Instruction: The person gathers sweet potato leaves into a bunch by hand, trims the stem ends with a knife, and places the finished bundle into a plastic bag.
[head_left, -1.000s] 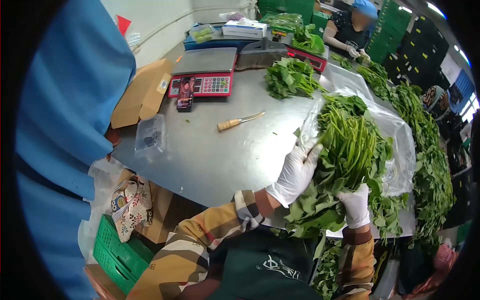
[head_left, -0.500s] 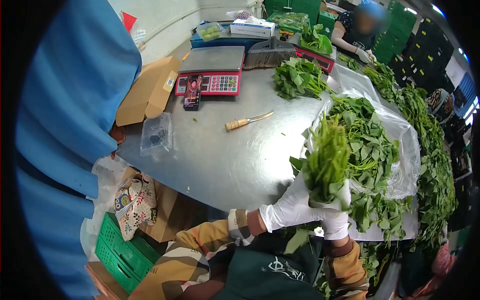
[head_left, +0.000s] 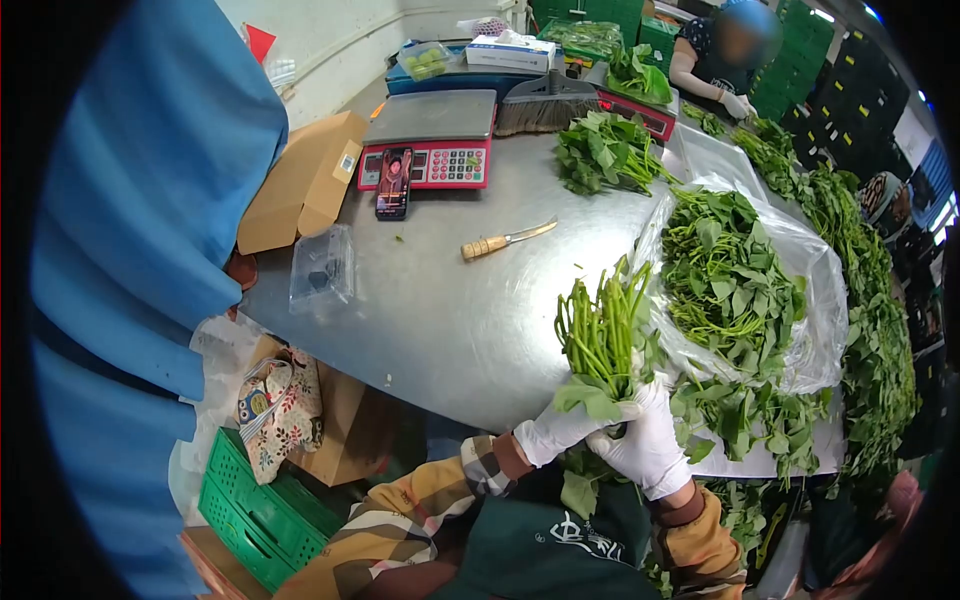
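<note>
Wooden-handled knife mid-bench. Red scale at far edge, phone against its front (screen lit). Cardboard box and clear plastic tub along left edge. Green crate on floor below.

The bunch of greens stands nearly upright over the counter's near edge. Its pale cut stem ends fan upward (tilting slightly right) and its broad leaves droop below, gripped by the left hand and right hand.

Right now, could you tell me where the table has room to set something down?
Bare table lies between the knife, the clear box and the held bundle. The right side is crowded with the bag of greens.
</note>
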